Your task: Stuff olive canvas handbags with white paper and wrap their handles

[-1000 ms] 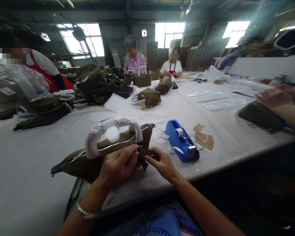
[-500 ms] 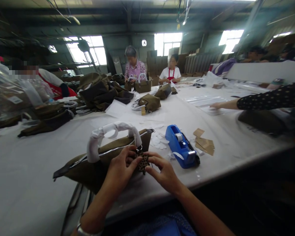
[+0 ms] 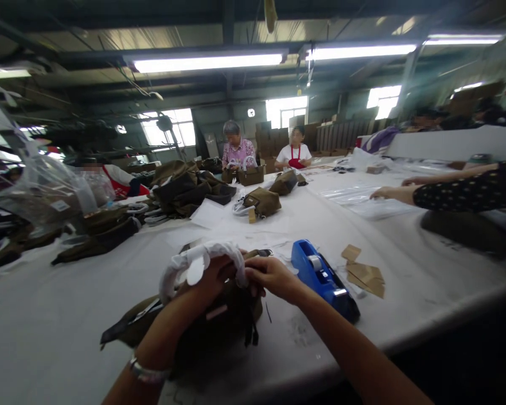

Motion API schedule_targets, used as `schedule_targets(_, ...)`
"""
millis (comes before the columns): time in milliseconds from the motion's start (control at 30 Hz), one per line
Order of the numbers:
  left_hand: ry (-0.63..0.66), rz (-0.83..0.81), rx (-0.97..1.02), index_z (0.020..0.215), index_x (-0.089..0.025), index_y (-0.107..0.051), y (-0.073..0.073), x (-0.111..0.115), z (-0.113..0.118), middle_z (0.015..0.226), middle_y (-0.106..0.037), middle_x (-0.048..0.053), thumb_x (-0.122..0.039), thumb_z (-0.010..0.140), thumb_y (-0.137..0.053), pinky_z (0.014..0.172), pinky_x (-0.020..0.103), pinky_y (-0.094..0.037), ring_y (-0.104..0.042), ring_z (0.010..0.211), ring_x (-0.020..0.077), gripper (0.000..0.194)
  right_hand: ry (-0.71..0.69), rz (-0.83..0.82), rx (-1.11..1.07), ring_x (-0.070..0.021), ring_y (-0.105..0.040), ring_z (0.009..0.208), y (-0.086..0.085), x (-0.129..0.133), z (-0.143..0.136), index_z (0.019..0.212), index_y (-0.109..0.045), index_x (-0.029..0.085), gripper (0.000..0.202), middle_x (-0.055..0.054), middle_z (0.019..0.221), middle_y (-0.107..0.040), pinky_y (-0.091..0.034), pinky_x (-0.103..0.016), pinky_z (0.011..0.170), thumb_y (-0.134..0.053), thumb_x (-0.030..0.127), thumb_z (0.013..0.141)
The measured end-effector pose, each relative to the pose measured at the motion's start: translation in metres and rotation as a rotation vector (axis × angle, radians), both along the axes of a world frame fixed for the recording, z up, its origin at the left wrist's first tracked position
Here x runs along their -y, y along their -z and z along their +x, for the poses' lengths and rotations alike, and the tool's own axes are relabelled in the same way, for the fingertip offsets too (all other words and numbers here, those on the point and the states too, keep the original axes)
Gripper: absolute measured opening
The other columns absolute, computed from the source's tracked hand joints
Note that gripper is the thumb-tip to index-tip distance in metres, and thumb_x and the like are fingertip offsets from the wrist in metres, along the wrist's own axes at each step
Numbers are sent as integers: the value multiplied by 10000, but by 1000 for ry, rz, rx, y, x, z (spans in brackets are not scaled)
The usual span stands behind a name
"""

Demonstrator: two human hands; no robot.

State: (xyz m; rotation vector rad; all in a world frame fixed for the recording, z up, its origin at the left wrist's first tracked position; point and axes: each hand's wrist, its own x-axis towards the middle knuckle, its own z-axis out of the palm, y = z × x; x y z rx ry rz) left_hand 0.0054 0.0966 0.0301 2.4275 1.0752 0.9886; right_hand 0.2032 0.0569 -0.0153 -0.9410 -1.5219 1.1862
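An olive-brown handbag (image 3: 219, 332) stands tilted on the white table in front of me. Its handle (image 3: 172, 275) is wrapped in white material, with a rounded white tab hanging from it. My left hand (image 3: 215, 278) reaches behind the arch of the handle. Its fingers look curled near the handle's right end, mostly hidden, and what they hold does not show. From the right, my right hand (image 3: 274, 277) pinches the wrapped handle at its right end. Dark cords (image 3: 252, 326) dangle below that spot. The leopard-patterned charm is out of sight.
To the right stand a blue tape dispenser (image 3: 322, 278) and brown paper tags (image 3: 365, 273). More handbags (image 3: 261, 201) and a dark bag pile (image 3: 189, 185) lie further back. A co-worker's dotted sleeve (image 3: 455, 191) reaches over plastic sheets (image 3: 349, 197) at right. Two people sit opposite.
My hands have left the leopard-patterned charm and moved up to the handle's right end. The handbag has turned, showing another side. My view has tilted upward.
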Motion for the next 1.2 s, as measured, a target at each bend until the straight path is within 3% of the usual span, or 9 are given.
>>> schedule_targets(100, 68, -99, -23, 1037, -310, -785, -3, -4, 5, 1139, -780, 57, -371, 908, -596, 1099, 490, -497, -681, 1183, 330, 237, -149, -56, 33, -76, -505, 466, -3, -5, 5, 902, -720, 190, 250, 42, 621, -613, -352, -182, 435, -714, 438, 871)
schedule_targets(233, 131, -234, 58, 1186, -278, -734, -6, 1, 6, 1311, -708, 59, -393, 941, -574, 1166, 478, -436, -577, 1332, 305, 315, -337, -165, -98, -84, -522, 491, -2, -10, 9, 922, -679, 168, 533, 30, 626, -596, -339, -186, 449, -614, 694, 874)
schedule_targets(333, 173, -255, 109, 1159, -258, -740, -10, 8, 7, 1340, -687, 71, -344, 935, -573, 1203, 498, -386, -533, 1377, 303, 292, -315, -243, -205, -68, -494, 456, 3, -15, 7, 901, -650, 159, 600, 21, 651, -601, -270, -179, 407, -583, 754, 859)
schedule_targets(600, 283, -347, 288, 951, -237, -764, -14, 22, 10, 1366, -665, 74, -245, 838, -687, 1173, 494, -431, -575, 1324, 316, 137, -278, -444, -404, -25, -288, 396, 0, -15, -2, 882, -645, 177, 480, 93, 572, -447, -140, -163, 366, -742, 642, 808)
schedule_targets(700, 232, -264, 267, 932, -236, -760, -10, 27, 14, 1306, -702, 67, -294, 862, -702, 1151, 480, -460, -605, 1290, 303, 107, -196, -379, -363, -19, -300, 404, -1, -11, -5, 836, -675, 147, 489, 78, 569, -480, -138, -165, 370, -805, 610, 750)
schedule_targets(833, -26, -101, 324, 896, -220, -756, -3, 35, 20, 1162, -763, 66, -309, 872, -672, 1069, 456, -528, -688, 1149, 281, 125, 125, -245, -415, -20, -363, 421, 9, 7, -21, 871, -741, 129, 464, 41, 595, -564, -191, -169, 395, -816, 569, 745)
schedule_targets(933, -138, 8, 300, 896, -206, -771, 2, 41, 22, 1054, -786, 66, -297, 872, -662, 987, 422, -566, -718, 1043, 268, 144, 283, -237, -574, -21, -337, 418, 21, 23, -39, 917, -755, 146, 423, 65, 526, -514, -185, -168, 404, -810, 539, 770)
schedule_targets(1067, -158, 93, 257, 917, -217, -776, 8, 47, 16, 974, -777, 46, -305, 899, -642, 925, 391, -570, -714, 971, 248, 162, 366, -230, -727, -14, -320, 416, 26, 28, -50, 894, -744, 162, 382, 84, 513, -482, -195, -163, 402, -845, 499, 743)
schedule_targets(1200, -212, -2, 327, 953, -217, -777, 14, 51, 9, 1019, -756, 46, -355, 900, -666, 845, 362, -599, -714, 918, 233, 185, 301, -150, -492, -24, -402, 400, 16, 18, -38, 953, -747, 168, 378, 44, 643, -620, -251, -170, 373, -825, 483, 760)
